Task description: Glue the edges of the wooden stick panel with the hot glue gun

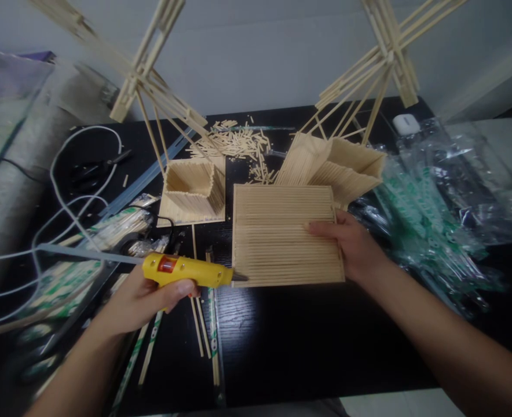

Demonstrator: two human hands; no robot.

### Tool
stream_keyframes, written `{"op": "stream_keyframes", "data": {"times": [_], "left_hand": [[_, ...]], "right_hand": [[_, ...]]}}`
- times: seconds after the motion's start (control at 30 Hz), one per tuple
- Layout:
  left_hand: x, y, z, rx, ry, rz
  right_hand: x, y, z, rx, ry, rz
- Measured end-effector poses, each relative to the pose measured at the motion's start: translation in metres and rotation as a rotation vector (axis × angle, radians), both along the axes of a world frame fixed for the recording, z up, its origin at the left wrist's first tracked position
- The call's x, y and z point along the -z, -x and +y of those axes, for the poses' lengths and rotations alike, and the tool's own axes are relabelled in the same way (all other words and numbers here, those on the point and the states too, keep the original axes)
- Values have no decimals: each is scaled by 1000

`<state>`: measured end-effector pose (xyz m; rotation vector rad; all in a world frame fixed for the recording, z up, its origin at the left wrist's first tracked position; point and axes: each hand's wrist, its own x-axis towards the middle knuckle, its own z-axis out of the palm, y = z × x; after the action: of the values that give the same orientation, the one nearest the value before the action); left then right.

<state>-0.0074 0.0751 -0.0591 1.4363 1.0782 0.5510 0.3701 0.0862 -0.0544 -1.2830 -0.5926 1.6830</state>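
My left hand (152, 298) is wrapped round a yellow hot glue gun (184, 270) with a long glue stick (91, 253) poking out of its back. The gun's nozzle sits at the lower left corner of a flat panel (284, 243) made of wooden sticks laid side by side. On the panel's right edge my right hand (354, 243) has a grip, thumb on the face and fingers behind. Just beyond the panel stands a stick-built box (351, 162), tilted and partly hidden. A smaller open stick box (190, 185) rests on a square stick base to the left.
Two stick windmill-like frames (138, 75) (388, 63) rise at the back. Cut stick pieces (238, 142) lie heaped behind. Plastic wrappers (434, 214) cover the right side; packaged chopsticks (73, 278), scissors (93, 171) and a white cable (56, 156) are left.
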Motion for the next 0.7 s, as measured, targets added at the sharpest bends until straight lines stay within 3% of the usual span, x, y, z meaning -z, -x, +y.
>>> {"op": "stream_keyframes", "data": {"times": [0.4,0.7], "left_hand": [[1,-4,1,-62,-119,-20],[1,-7,2,-160,-117,-41]], "right_hand": [[1,4,-5,-27,-17,76],[3,5,-8,-102,-32,95]]}}
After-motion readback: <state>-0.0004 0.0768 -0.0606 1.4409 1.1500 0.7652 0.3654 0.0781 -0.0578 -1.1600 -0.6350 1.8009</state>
